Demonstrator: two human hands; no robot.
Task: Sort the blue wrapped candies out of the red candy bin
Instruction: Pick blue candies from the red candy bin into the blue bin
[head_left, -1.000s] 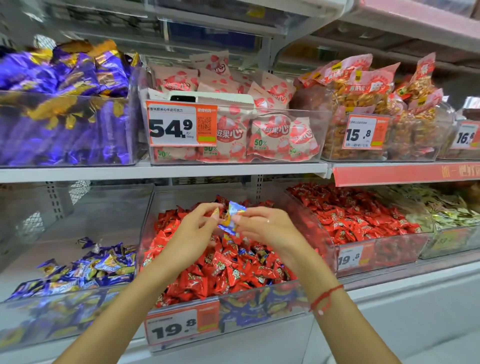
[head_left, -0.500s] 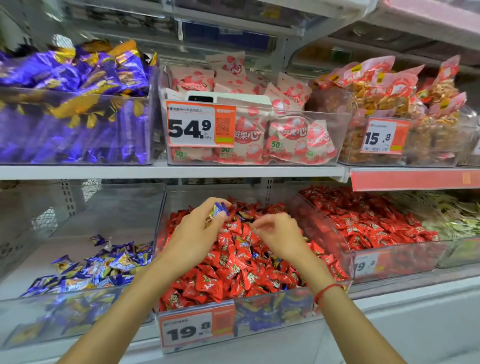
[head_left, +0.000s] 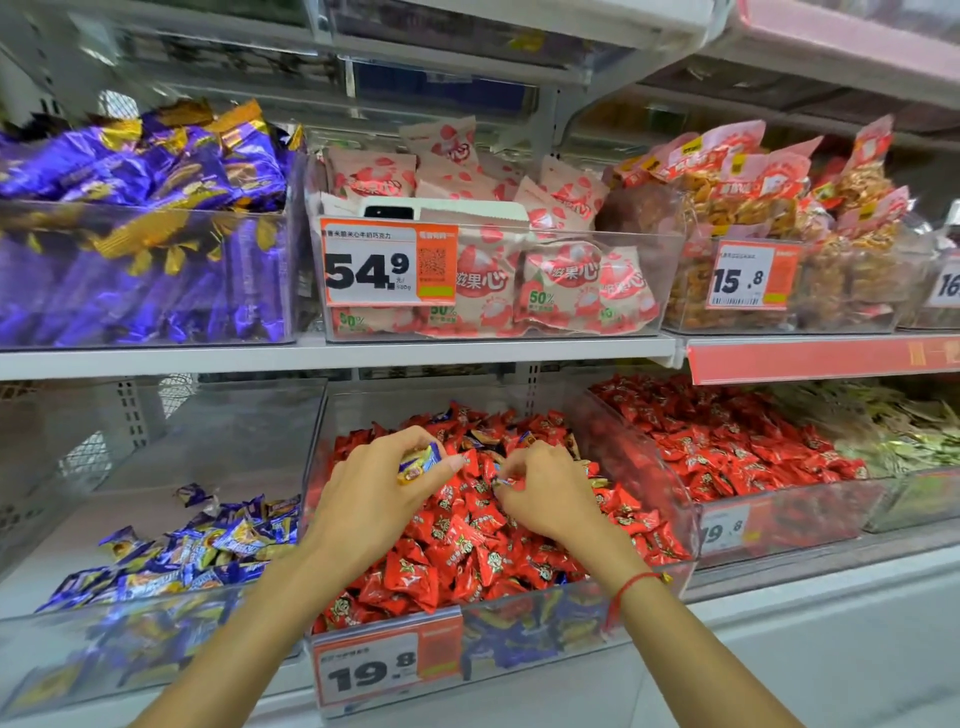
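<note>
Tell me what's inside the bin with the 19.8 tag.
The bin holds mostly red candies, with a few blue candies near the back. The left hand holds one blue candy; the right hand digs in, hiding what lies beneath.

- We find the left hand (head_left: 371, 501) gripping a blue wrapped candy (head_left: 418, 462) above the red candy bin (head_left: 644, 470).
- We note the right hand (head_left: 545, 493) pinching into the red candies (head_left: 457, 545).
- The left bin (head_left: 249, 441) holds a pile of blue candies (head_left: 192, 551).
</note>
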